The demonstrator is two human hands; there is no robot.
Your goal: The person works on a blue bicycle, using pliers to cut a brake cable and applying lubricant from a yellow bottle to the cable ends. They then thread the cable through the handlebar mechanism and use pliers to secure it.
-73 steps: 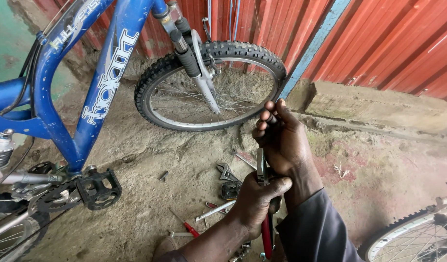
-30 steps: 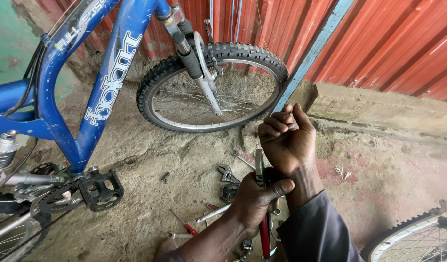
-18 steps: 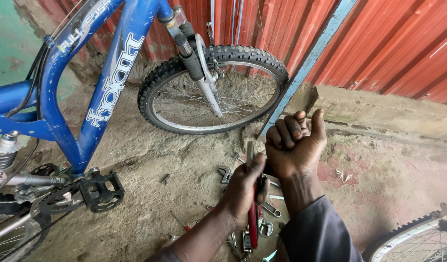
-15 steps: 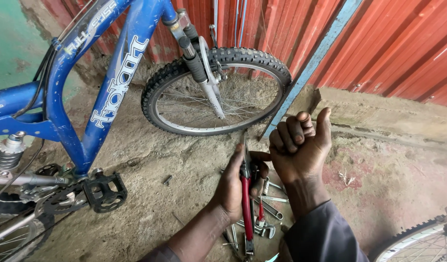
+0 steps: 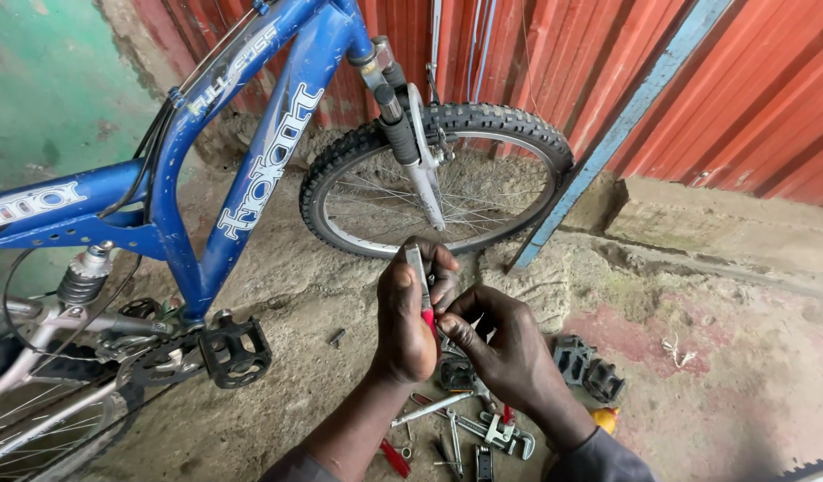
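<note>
My left hand [image 5: 403,323] is closed around a pair of pliers [image 5: 419,272] with red handles, held upright with the metal jaws pointing up. My right hand [image 5: 508,350] is just to its right. Its thumb and fingertips pinch the red part of the pliers below the jaws. Both hands hover over a pile of tools on the dirt ground, in front of the front wheel [image 5: 436,183] of a blue bicycle [image 5: 251,170]. Whether anything small sits between my right fingers is hidden.
Wrenches and small tools [image 5: 483,428] lie on the ground under my hands, with two loose black pedals [image 5: 588,370] to the right. The bicycle's pedal [image 5: 235,351] and crank are at the left. Behind stand a red corrugated wall [image 5: 742,80], a slanted blue pole [image 5: 626,125] and a concrete ledge [image 5: 724,223].
My right hand has come down from a raised fist and its fingers now pinch the pliers. My left hand turned the pliers upright, jaws up. Both hands moved left and lower.
</note>
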